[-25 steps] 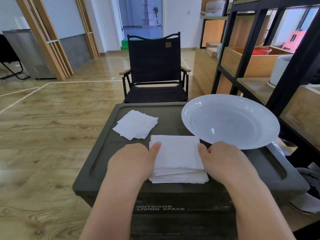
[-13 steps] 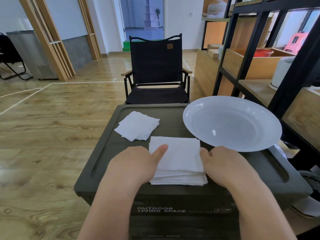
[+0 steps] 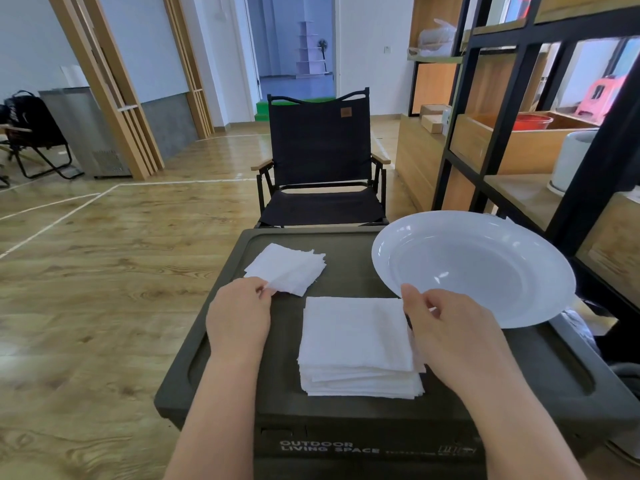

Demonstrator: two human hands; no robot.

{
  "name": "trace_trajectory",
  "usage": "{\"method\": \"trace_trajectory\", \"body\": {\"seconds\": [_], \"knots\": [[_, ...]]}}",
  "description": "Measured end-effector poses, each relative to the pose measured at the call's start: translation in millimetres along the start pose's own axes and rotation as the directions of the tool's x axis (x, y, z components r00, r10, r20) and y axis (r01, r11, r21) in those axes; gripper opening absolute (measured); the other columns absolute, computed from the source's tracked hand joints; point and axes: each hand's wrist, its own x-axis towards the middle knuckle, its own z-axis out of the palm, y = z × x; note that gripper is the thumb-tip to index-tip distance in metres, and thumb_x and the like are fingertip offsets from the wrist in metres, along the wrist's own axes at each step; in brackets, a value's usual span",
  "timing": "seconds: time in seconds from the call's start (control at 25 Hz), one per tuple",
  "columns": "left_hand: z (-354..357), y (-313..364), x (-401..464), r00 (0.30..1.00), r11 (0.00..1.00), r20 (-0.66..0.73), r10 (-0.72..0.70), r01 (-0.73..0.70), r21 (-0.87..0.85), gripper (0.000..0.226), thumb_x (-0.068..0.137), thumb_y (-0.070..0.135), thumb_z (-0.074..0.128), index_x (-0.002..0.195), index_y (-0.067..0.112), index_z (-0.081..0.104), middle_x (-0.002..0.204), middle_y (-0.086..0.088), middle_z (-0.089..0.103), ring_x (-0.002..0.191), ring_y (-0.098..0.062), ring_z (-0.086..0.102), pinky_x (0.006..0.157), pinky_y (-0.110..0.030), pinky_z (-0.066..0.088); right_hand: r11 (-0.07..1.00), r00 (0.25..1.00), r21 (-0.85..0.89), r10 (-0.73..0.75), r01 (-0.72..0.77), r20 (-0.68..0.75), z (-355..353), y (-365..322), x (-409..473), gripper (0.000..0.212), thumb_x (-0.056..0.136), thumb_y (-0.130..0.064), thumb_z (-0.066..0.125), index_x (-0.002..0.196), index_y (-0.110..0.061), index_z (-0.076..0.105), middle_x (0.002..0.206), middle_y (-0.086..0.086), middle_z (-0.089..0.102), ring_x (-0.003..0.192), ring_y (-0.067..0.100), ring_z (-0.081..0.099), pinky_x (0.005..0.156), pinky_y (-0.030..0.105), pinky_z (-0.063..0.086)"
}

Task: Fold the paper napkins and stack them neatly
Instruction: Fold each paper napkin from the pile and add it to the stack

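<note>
On the bench (image 3: 346, 414): napkins mid-sort.
Left hand (image 3: 239, 315) pinches folded napkins (image 3: 287, 271); right hand (image 3: 446, 327) grip narrow, contents unclear; dragging could skew either stack (image 3: 356, 344).

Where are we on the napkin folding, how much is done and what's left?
Done: a small pile of folded napkins lies at the box lid's far left. In hand: the left hand pinches that pile's near corner, and the right hand pinches the far right corner of the larger napkin stack. Left: that thick stack looks unfolded, so most remains. The white plate holds nothing.
</note>
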Motion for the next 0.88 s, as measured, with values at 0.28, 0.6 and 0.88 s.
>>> {"method": "trace_trajectory", "body": {"seconds": [0.28, 0.6, 0.88], "knots": [[-44.9, 7.7, -15.7, 0.944, 0.936, -0.133, 0.301, -0.319, -0.149, 0.019, 0.095, 0.017, 0.056, 0.104, 0.020, 0.072, 0.107, 0.007, 0.070, 0.099, -0.022, 0.057, 0.077, -0.025, 0.037, 0.951, 0.986, 0.273, -0.119, 0.148, -0.120, -10.0, -15.9, -6.7, 0.021, 0.091, -0.041, 0.050, 0.108, -0.031, 0.057, 0.089, -0.020, 0.056, 0.080, 0.000, 0.054, 0.063, 0.006, 0.034], [-104.8, 54.9, -46.3, 0.846, 0.521, 0.079, 0.527, -0.248, -0.817, 0.023, 0.094, 0.035, 0.042, 0.087, 0.028, 0.063, 0.078, 0.014, 0.063, 0.070, -0.001, 0.055, 0.065, -0.010, 0.043, 0.698, 0.940, 0.716, -0.248, 0.005, 0.236, -16.0, -26.1, -14.6, 0.033, 0.061, -0.052, 0.066, 0.092, -0.040, 0.066, 0.095, -0.022, 0.072, 0.090, -0.006, 0.066, 0.079, 0.018, 0.051], [-72.9, 55.0, -41.4, 0.897, 0.739, 0.410, 0.166, 0.162, -0.654, 0.028, 0.091, 0.034, 0.059, 0.083, 0.009, 0.070, 0.064, 0.005, 0.068, 0.055, -0.019, 0.060, 0.060, -0.028, 0.044, 0.869, 0.982, 0.491, -0.031, -0.066, 0.188, -8.4, -19.3, -7.5, 0.027, 0.084, -0.043, 0.061, 0.087, -0.018, 0.072, 0.084, -0.002, 0.073, 0.082, 0.016, 0.068, 0.072, 0.032, 0.058]]}}
